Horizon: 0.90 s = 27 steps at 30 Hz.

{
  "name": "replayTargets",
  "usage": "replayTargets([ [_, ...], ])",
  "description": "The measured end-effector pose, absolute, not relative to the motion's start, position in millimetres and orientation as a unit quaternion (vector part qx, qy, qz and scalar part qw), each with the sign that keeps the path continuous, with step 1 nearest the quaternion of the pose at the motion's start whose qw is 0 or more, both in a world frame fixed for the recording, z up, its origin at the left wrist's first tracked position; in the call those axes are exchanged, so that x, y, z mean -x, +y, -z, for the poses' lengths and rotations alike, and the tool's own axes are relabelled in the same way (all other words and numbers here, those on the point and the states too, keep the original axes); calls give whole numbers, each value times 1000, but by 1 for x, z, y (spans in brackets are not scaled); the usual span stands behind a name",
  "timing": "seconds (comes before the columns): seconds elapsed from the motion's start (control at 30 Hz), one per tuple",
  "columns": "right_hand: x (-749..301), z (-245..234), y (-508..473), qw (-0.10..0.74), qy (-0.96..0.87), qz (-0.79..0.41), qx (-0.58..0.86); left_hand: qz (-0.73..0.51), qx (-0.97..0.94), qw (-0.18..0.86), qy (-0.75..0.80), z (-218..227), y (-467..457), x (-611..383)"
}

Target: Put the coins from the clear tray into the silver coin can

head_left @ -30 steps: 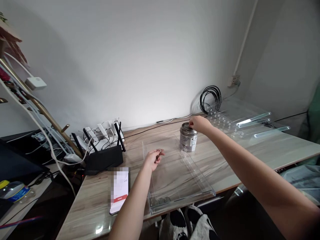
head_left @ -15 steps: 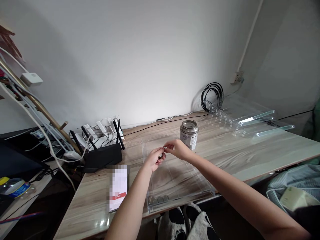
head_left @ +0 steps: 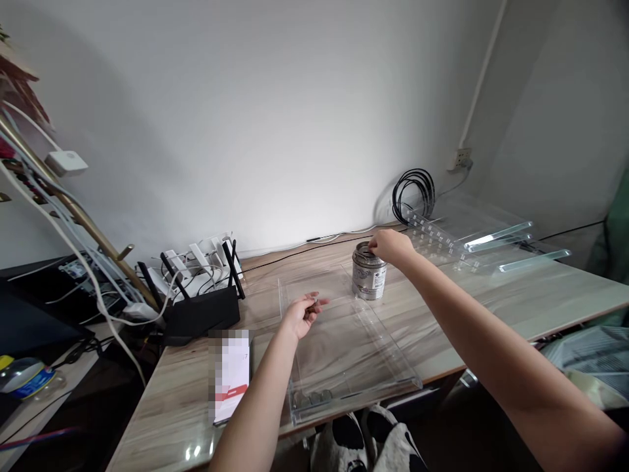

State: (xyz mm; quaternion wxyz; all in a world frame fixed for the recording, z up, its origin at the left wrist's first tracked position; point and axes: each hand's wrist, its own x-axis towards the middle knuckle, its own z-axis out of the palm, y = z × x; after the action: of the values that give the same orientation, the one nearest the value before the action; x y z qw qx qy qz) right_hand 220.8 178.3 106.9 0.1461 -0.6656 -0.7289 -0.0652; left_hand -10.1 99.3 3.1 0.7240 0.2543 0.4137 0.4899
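Observation:
Over the clear acrylic tray [head_left: 351, 383], my left hand [head_left: 302, 316] is palm up with curled fingers around small coins [head_left: 315, 303], partly covered by the thumb. My right hand [head_left: 392, 247] reaches to the top of a round metal tin [head_left: 368, 278] that stands upright by the tray's far right corner. Its fingers are pinched together at the tin's slotted lid [head_left: 362, 248]; whatever they hold is hidden. Several round coins [head_left: 313, 397] lie in the tray's near left corner.
A phone [head_left: 232, 377] lies left of my left forearm, with a black router [head_left: 202, 314] behind it. Clear acrylic pieces [head_left: 472, 246] and a coiled black cable [head_left: 413, 195] are at the back right. The desk's front edge runs just below the tray.
My right hand has left my left hand and moved right and up to the tin's lid. My left hand stays over the tray, its fingers slightly looser. The view has shifted slightly.

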Motion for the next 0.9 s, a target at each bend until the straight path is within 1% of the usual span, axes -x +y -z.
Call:
replayTargets([
  [0.07,-206,-96,163,240,-737,70,628,-497,-290,708,410,-3,99,8],
  [0.1,-196,-88,154,277,-753,44,596,-498,-309,702,405,-3,98,8],
  [0.13,-185,-78,144,297,-773,-3,561,-498,-328,697,400,-2,97,7],
  [0.17,-174,-68,136,275,-810,-79,512,-496,-347,692,393,-2,96,6],
  [0.23,-153,-47,122,234,-848,-163,447,-492,-381,686,377,-1,94,5],
  [0.27,-145,-39,118,217,-855,-196,427,-487,-393,687,369,0,93,5],
  [0.33,-139,-33,117,212,-850,-224,426,-474,-398,699,357,0,93,6],
  [0.4,-146,-41,123,238,-832,-174,470,-468,-370,719,356,-1,95,7],
  [0.47,-165,-61,135,279,-799,-73,528,-464,-301,741,380,-2,98,9],
  [0.53,-188,-84,151,289,-758,12,585,-478,-219,746,409,-4,100,11],
  [0.57,-199,-95,160,255,-741,52,619,-490,-186,743,416,-4,101,11],
  [0.6,-208,-104,168,204,-737,68,641,-505,-160,740,416,-4,101,12],
  [0.67,-220,-115,181,106,-745,86,654,-527,-131,736,404,-5,100,12],
  [0.7,-223,-118,186,72,-754,84,647,-529,-125,737,401,-4,100,12],
  [0.77,-225,-118,192,40,-770,81,631,-527,-124,739,401,-3,99,11],
  [0.9,-219,-115,187,31,-769,83,633,-535,-144,726,407,1,100,11],
])
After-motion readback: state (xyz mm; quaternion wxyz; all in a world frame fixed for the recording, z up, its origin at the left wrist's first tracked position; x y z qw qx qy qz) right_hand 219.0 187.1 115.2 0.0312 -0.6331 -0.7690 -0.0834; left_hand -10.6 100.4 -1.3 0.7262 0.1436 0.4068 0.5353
